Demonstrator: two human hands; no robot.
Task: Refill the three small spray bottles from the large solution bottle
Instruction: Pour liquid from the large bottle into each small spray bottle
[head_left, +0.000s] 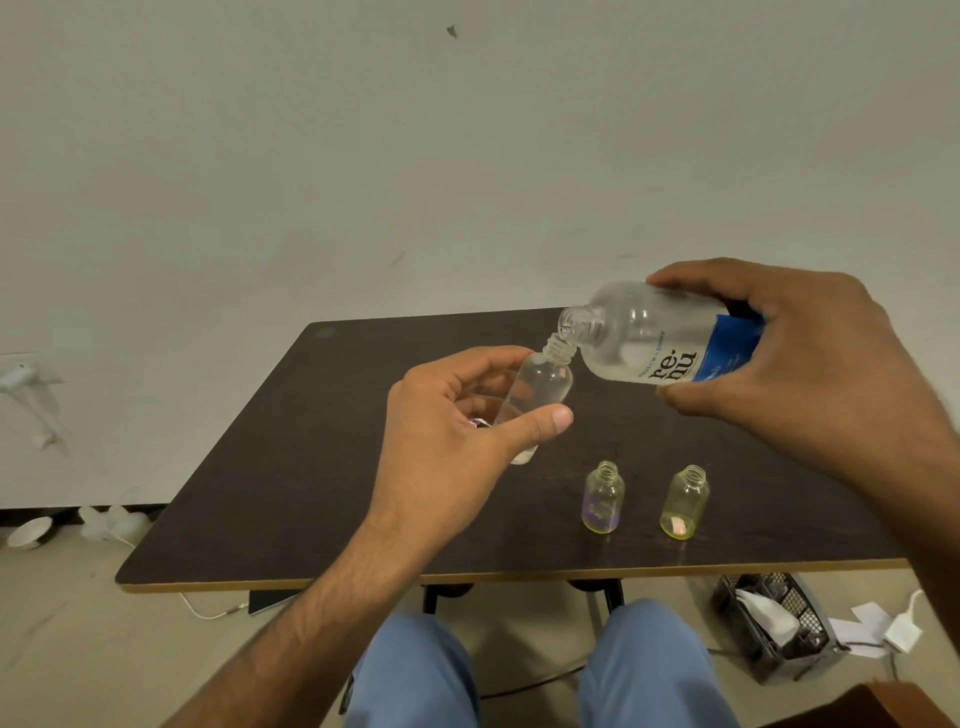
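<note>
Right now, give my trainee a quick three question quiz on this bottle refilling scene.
1. True or false: the right hand tilts the large solution bottle toward the small bottle's neck.
2. How many uncapped small spray bottles stand on the dark table?
3. Which hand holds the clear small bottle: A left, B right?

Key: 1 true. 2 two: the purple-tinted bottle and the yellow-tinted bottle. 3 A, the left hand.

Dark brown wood-grain surface (322, 467); clear large plastic solution bottle (649, 338) with blue-white label; two yellowish-tinted small clear bottles (602, 499).
</note>
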